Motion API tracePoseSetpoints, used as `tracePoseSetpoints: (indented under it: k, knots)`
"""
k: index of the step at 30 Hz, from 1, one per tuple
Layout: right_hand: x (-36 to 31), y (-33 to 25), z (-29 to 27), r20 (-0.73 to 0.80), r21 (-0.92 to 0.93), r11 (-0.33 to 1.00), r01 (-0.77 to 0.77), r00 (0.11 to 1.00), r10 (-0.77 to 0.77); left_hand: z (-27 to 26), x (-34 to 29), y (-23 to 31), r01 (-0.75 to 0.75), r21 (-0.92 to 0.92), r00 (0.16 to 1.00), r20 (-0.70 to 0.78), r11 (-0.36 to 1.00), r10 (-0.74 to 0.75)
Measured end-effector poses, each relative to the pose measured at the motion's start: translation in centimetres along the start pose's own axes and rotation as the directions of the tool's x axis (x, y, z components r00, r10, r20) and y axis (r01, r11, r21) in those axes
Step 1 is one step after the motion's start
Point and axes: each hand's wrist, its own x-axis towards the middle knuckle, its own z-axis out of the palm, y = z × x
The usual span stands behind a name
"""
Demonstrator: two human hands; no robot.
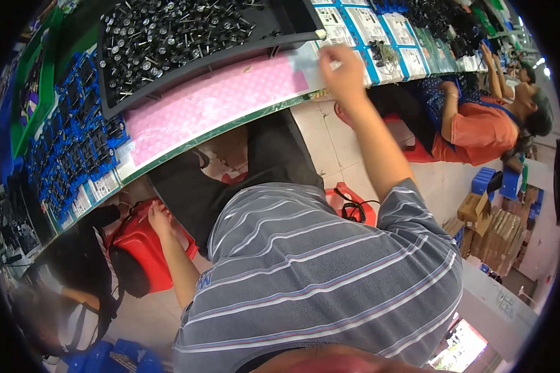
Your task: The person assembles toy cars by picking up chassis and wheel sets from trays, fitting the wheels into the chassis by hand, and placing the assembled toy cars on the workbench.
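Observation:
My right hand (pixel 343 73) is raised over the bench edge, just beside the near right corner of a large black tray (pixel 230 57). Its thumb and fingers are curled together; whatever they hold, if anything, I cannot make out. A heap of small black parts (pixel 168 37) with shiny round faces and metal pins fills much of the tray. Low on my left, my left hand (pixel 160 217) hangs beside a red plastic stool (pixel 144 264), below the bench. Its fingers look loosely apart, with nothing visible in them. Pink bubble wrap (pixel 211 109) covers the bench between the tray and my lap.
Blue frames with black parts (pixel 71 133) lie on the left of the bench. Blue-edged panels (pixel 367 28) spread to the right. A co-worker in an orange top (pixel 482 130) sits at the right; another person (pixel 62 292) is at the lower left. Cardboard boxes (pixel 498 233) stand behind, right.

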Motion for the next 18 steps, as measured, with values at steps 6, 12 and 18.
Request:
tracePoseSetpoints:
  k: [6,12,18]
  knots:
    - [12.8,17.6,-6.1,-0.130,-0.531,0.846,-0.051,0.991,-0.021,5.7,-2.7,5.5,-0.270,0.134,0.957,0.147,0.953,0.250]
    - [15.8,24.7,-6.1,-0.202,-0.655,0.655,-0.377,0.923,0.329,10.4,-8.8,9.3,-0.482,0.175,0.842,0.361,0.858,0.400]
    - [13.7,20.8,-7.0,-0.189,-0.542,0.794,-0.277,0.960,0.206,13.6,-14.3,11.6,-0.419,0.042,0.770,0.545,0.907,0.331]
